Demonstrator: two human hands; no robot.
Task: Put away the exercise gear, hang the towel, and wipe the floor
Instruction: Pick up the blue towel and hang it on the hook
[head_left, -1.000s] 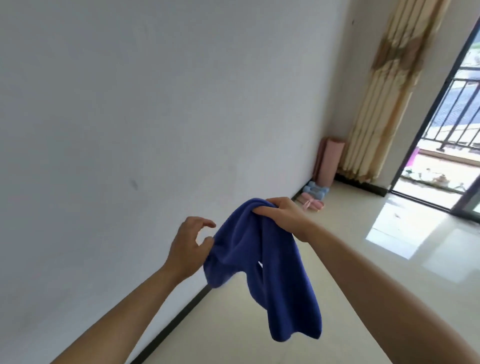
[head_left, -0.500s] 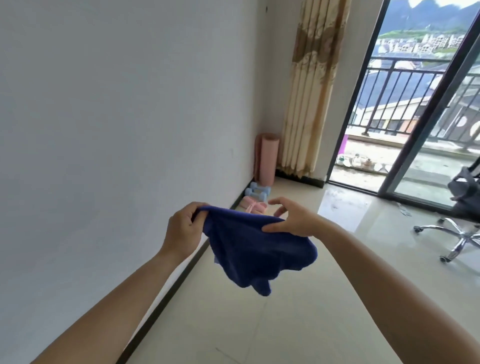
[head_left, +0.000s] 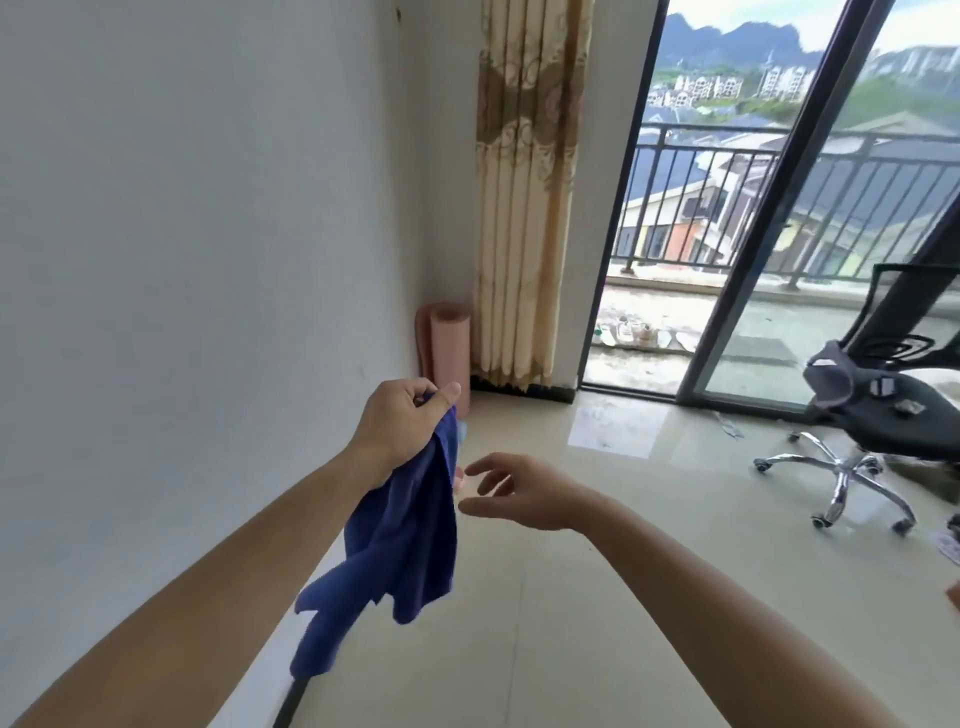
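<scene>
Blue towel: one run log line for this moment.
towel: hangs from left hand, gripped at top | right hand: open, beside towel | pink mat: rolled, upright in corner | towel not hung yet

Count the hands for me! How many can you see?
2. The left hand is up by the wall, gripping the blue towel; the right hand is beside it, open and holding nothing. No others show.

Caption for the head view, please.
Left hand grips a hanging blue towel; right hand open beside it; rolled pink mat behind.
</scene>
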